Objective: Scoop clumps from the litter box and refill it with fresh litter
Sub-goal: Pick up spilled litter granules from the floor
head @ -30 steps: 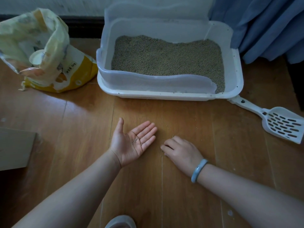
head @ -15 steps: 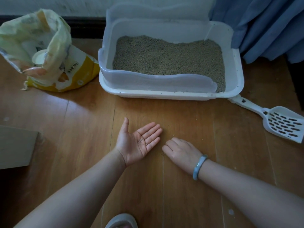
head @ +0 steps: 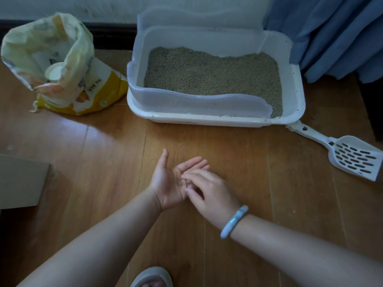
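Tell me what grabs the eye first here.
The white litter box, full of grey-tan litter, dominates the upper centre. Below it the left hand is palm up with a few grains, the right hand over it, fingers at the palm. A slotted scoop lies at right.

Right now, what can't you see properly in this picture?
Head view only:
Whether the right hand pinches anything over the left hand: motion blur, specks too small.
How much litter the bag holds: its folded top hides it.
The scoop's far corner: cut off by the right edge.
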